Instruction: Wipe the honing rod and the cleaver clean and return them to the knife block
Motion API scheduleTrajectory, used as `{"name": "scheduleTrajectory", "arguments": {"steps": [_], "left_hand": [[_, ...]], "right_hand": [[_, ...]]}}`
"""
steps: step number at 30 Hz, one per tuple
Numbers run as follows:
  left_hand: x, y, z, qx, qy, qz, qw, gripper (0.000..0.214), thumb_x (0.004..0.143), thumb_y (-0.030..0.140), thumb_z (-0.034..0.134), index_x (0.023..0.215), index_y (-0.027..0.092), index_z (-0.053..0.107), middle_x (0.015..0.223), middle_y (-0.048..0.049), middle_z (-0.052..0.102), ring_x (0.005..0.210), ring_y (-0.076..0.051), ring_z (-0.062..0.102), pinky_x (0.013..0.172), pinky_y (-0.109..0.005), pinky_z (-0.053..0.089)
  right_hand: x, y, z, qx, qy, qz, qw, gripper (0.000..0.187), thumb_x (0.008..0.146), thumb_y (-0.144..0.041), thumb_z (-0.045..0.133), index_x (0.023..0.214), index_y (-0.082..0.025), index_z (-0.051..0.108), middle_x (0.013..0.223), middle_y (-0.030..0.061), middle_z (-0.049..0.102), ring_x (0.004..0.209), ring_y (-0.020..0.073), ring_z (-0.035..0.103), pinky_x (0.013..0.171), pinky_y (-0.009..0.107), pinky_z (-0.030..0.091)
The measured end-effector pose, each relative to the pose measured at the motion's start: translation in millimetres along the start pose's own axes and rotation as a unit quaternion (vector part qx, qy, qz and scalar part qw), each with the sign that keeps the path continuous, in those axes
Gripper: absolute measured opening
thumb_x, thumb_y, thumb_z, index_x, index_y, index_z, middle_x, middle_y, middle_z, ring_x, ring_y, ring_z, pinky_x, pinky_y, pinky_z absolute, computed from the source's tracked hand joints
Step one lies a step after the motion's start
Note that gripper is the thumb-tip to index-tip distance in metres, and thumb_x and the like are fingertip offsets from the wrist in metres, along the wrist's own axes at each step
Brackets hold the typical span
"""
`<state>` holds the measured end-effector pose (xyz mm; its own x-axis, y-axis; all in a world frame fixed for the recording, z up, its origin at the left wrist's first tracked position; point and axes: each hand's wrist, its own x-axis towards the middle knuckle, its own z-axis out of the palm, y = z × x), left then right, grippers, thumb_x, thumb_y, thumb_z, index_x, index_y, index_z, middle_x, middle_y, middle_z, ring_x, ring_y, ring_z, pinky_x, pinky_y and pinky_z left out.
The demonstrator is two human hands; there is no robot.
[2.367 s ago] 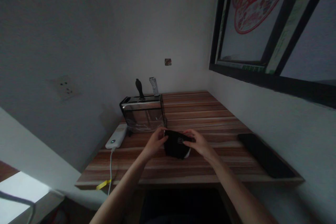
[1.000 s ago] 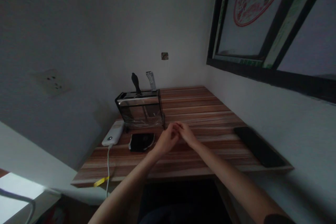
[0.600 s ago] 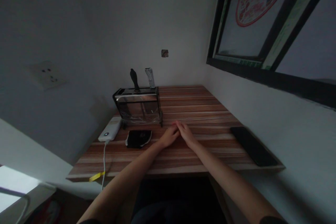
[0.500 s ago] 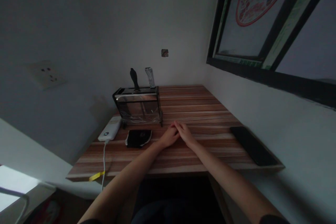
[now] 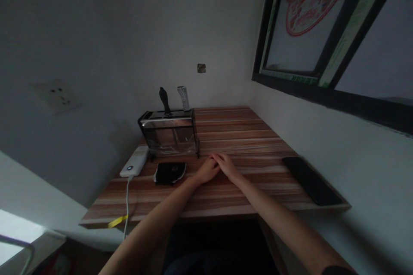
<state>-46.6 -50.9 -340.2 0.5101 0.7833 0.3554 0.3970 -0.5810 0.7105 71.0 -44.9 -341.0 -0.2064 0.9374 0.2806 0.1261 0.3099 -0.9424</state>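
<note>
My left hand (image 5: 206,170) and my right hand (image 5: 226,166) rest side by side on the striped wooden desk (image 5: 232,189), fingertips touching each other, fingers flat and holding nothing. A small black pouch (image 5: 170,172) lies on the desk just left of my left hand, apart from it. Behind the pouch stands a clear box with a black frame (image 5: 169,137), with a dark handle (image 5: 164,99) and a silvery item (image 5: 183,97) sticking up from its top.
A white power bank (image 5: 134,166) with a white cable (image 5: 126,206) lies at the desk's left edge. A black phone (image 5: 311,180) lies by the right wall. A framed picture (image 5: 322,30) hangs above it. A wall socket (image 5: 54,94) is on the left wall.
Both hands held the black pouch over the desk; it now lies on the desk to the left. The hands came together and settled flat on the wood.
</note>
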Motion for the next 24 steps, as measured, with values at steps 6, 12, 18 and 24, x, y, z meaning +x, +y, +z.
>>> {"name": "scheduleTrajectory", "arguments": {"steps": [6, 12, 18, 24], "left_hand": [[0.7, -2.6, 1.3, 0.009, -0.002, 0.002, 1.000, 0.029, 0.082, 0.011, 0.049, 0.103, 0.012, 0.069, 0.112, -0.0120, 0.070, 0.112, -0.026, 0.058, 0.100, -0.039, 0.043], [-0.8, -0.5, 0.2, 0.020, -0.006, 0.005, 1.000, 0.028, 0.083, 0.011, 0.049, 0.101, 0.013, 0.070, 0.111, -0.0119, 0.070, 0.111, -0.026, 0.059, 0.101, -0.040, 0.042], [-0.8, -2.3, 1.0, 0.031, -0.008, 0.006, 0.999, 0.028, 0.083, 0.012, 0.050, 0.103, 0.012, 0.069, 0.113, -0.0129, 0.069, 0.113, -0.026, 0.058, 0.103, -0.041, 0.040], [-1.0, -3.1, 1.0, 0.044, -0.013, 0.004, 0.999, 0.030, 0.083, 0.009, 0.050, 0.106, 0.010, 0.068, 0.114, -0.0140, 0.068, 0.113, -0.027, 0.057, 0.102, -0.041, 0.041]], "right_hand": [[-0.4, -1.1, -0.5, -0.003, 0.001, -0.003, 1.000, 0.040, 0.082, -0.054, 0.050, 0.078, -0.021, 0.072, 0.086, 0.0070, 0.074, 0.091, 0.0246, 0.065, 0.091, 0.039, 0.045], [-0.3, 0.2, -0.5, -0.002, -0.003, -0.007, 1.000, 0.039, 0.080, -0.053, 0.050, 0.077, -0.020, 0.072, 0.087, 0.0076, 0.074, 0.091, 0.0250, 0.065, 0.092, 0.040, 0.045], [-0.8, -0.4, -0.6, -0.006, -0.002, -0.013, 1.000, 0.037, 0.081, -0.050, 0.050, 0.077, -0.021, 0.072, 0.089, 0.0074, 0.073, 0.093, 0.0247, 0.064, 0.092, 0.039, 0.044], [0.5, 0.3, -0.3, -0.002, -0.013, -0.021, 1.000, 0.038, 0.082, -0.051, 0.049, 0.077, -0.020, 0.072, 0.086, 0.0068, 0.073, 0.090, 0.0240, 0.065, 0.091, 0.038, 0.045]]}}
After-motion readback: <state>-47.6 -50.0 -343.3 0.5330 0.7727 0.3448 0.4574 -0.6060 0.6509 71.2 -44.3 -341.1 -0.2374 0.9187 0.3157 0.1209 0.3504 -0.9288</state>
